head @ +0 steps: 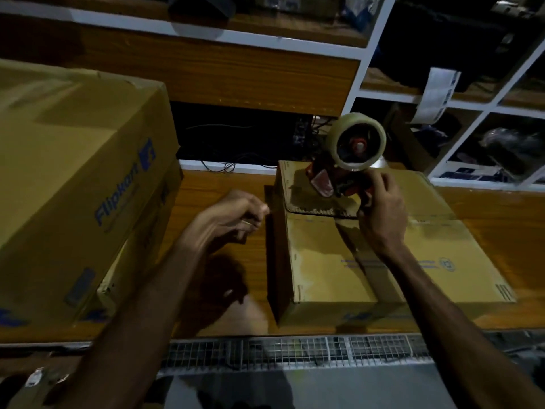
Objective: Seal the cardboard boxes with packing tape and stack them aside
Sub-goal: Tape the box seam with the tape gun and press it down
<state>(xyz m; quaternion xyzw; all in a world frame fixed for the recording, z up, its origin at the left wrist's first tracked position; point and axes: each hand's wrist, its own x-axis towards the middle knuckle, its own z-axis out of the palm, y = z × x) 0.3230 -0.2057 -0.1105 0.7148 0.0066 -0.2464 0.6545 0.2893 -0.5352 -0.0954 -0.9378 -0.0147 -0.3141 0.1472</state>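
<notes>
- On the wooden counter lies the cardboard box, flaps down, and everything else is placed from it.
- Across its top runs a glossy strip of packing tape, from the near edge up toward the seam of the far flap.
- At the far end of that strip, over the box's far flap, sits the tape dispenser, red-bodied, with a roll of clear tape standing above the handle.
- The right hand has its fingers curled round the dispenser's handle, above the middle of the box top.
- The left hand hovers just beside the box's left wall, not touching it; it is blurred, the fingers loosely curled with nothing visible in them, and a ring shows on one finger.
- Well to the left of the box stands a large carton printed "Flipkart", resting on another carton.
- Behind the box rise white-framed shelves with dark, unclear contents.
- Nearer than the box, below the counter's edge, runs a wire mesh tray.
</notes>
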